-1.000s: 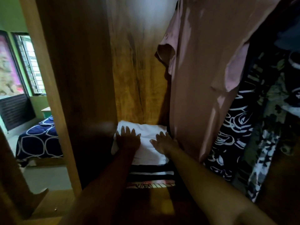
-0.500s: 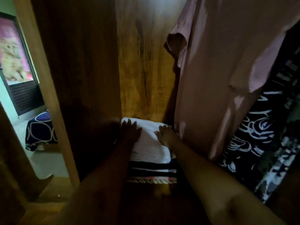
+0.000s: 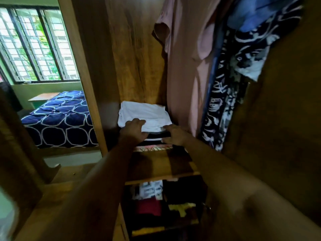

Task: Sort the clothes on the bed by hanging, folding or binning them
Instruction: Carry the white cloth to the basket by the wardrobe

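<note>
A folded white garment [image 3: 144, 111] lies on top of a stack of folded clothes [image 3: 154, 141] on a wardrobe shelf [image 3: 166, 164]. My left hand [image 3: 133, 130] rests on the garment's front left edge. My right hand [image 3: 175, 134] touches the front right side of the stack, fingers pointing left against a black-and-white striped piece. Neither hand visibly grips anything. The bed [image 3: 60, 119], under a navy cover with white rings, shows through the opening at left; no clothes are visible on the part in view.
A pink shirt [image 3: 187, 66] hangs right of the stack, beside dark patterned garments [image 3: 218, 110] and a blue one [image 3: 257, 13]. A lower shelf [image 3: 165, 202] holds more folded clothes. The wardrobe's wooden side panel [image 3: 90, 66] stands at left, with a barred window [image 3: 34, 46] beyond.
Both hands slid back from the middle of the white garment to the stack's front edge. The view pulled back and down, revealing the lower shelf.
</note>
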`<state>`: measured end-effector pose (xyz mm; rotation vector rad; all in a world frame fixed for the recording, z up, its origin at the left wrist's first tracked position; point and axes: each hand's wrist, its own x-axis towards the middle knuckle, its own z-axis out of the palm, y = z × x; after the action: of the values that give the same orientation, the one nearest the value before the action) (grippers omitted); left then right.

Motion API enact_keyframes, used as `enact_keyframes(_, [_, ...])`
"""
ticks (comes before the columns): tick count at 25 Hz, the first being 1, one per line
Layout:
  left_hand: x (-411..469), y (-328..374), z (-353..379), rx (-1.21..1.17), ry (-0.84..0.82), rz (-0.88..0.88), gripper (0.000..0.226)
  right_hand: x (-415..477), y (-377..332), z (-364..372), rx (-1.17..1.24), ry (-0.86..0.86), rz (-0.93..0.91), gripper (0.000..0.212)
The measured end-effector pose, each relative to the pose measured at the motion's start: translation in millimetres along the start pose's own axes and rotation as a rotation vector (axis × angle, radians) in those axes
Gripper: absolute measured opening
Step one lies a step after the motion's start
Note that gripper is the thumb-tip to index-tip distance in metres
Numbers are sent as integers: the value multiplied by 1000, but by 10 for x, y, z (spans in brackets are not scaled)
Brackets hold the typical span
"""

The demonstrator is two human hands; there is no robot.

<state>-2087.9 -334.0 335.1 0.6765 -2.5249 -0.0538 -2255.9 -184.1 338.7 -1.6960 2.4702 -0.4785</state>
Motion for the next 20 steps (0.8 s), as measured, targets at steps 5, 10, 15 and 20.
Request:
enact_keyframes(5, [-599,446,-556,-218,-780,-190,55,-911,-290,-270,-29,-501,149,61])
enact_keyframes(10, [-1541,861,-747,-35,-668,-87,42,-2048,-456,-195,-97,-385,122,40])
enact_keyframes(15, [-2467,1612,-905,-138,-689,26,28,-3442,-614,-285,-293,-71,135,30])
enact_keyframes(20, [-2964,2258,-1248,-132,-759,76,49,-4773,-637,-461,-535,758,196,34])
